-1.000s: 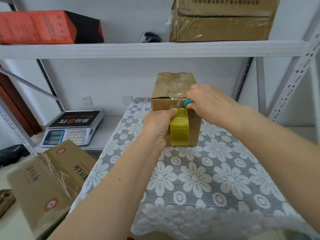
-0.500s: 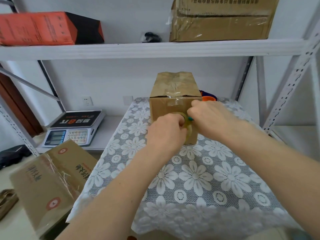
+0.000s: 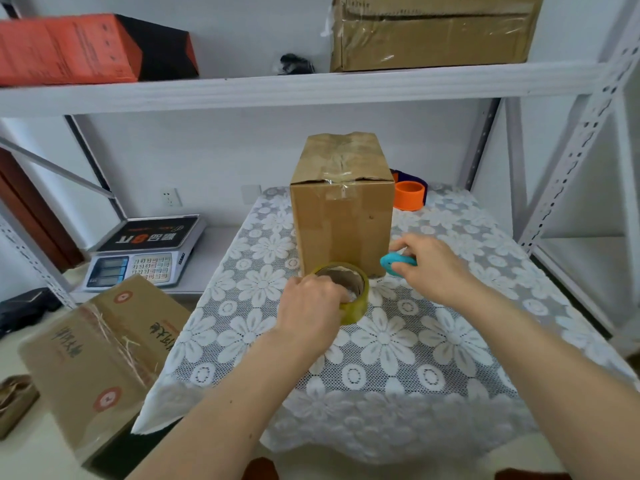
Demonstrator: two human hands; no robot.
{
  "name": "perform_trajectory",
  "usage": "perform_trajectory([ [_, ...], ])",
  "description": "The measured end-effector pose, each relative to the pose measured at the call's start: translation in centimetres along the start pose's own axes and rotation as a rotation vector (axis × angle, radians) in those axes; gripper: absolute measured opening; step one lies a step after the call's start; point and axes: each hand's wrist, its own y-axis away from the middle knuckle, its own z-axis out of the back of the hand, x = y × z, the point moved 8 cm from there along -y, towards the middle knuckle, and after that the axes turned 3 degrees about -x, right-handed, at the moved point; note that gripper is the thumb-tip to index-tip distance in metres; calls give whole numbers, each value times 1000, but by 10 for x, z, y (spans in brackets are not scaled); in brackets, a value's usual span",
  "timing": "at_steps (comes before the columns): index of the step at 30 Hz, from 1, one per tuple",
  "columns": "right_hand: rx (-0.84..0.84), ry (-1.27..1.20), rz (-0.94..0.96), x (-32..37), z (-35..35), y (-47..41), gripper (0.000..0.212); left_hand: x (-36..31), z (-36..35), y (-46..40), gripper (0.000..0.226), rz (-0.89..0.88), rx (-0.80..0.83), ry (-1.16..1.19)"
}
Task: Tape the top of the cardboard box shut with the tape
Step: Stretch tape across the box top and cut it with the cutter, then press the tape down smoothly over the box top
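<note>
Brown cardboard, creased along its top, makes up the cardboard box that stands upright at the centre of the frame on the flowered lace tabletop. A strip of clear tape already runs across the closed top flaps and down onto the near face, so the seam looks sealed; as far as I can judge, the main taping is done and what is left is at most a press along the strip, or further strips if wanted.

The tape roll lies flat on the tabletop just in front of the box, low in the middle of the frame. The left hand rests over its near side, fingers curled around the rim and holding it. The right hand, to the right of the box's lower corner, pinches a small blue cutter between thumb and fingers, close to the tabletop. An orange roll sits behind the box to the right, and a scale sits on the lower shelf at mid left.

A second ago both hands were up at the box's top edge, the roll standing on edge against the near face. Half a second ago they were lower on that face. Now both hands are clear of the box and the roll is down on the tabletop.
</note>
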Motion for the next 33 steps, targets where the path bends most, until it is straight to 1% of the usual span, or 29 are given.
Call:
perform_trajectory([
  [3, -2, -241, -136, -22, -14, 5, 22, 7, 3, 0, 19, 75, 4, 118],
  [5, -34, -381, -205, -32, -19, 9, 19, 16, 7, 1, 26, 169, -4, 278],
  [7, -71, -441, -268, -40, -21, 13, 17, 24, 16, 0, 21, 240, -81, 396],
  [9, -97, -410, -312, -47, -24, 15, 17, 33, 21, 0, 13, 281, -157, 420],
  [12, -82, -337, -338, -51, -33, 17, 18, 41, 17, -1, 6, 302, -198, 428],
  [14, -71, -295, -332, -50, -37, 18, 20, 44, 16, -3, 8, 302, -227, 425],
  [17, -85, -187, -314, -46, -37, 20, 20, 45, 22, -9, 20, 276, -309, 376],
  [19, -113, -64, -289, -45, -34, 19, 19, 46, 31, -14, 26, 256, -382, 374],
  [21, -152, 17, -260, -43, -31, 18, 21, 46, 40, -20, 27, 222, -462, 383],
  [24, -180, 46, -187, -31, -25, 15, 19, 44, 60, -27, 30, 173, -592, 372],
  [26, -223, 47, -93, -11, -14, 11, 21, 41, 74, -32, 43, 141, -655, 348],
  [28, -318, 51, 43, 17, 3, 7, 21, 37, 83, -42, 61, 105, -645, 299],
  [30, -429, 13, 194, 48, 24, 5, 20, 37, 84, -55, 74, 95, -555, 286],
  [33, -571, 14, 393, 88, 50, 0, 21, 42, 75, -69, 79, 88, -418, 294],
])
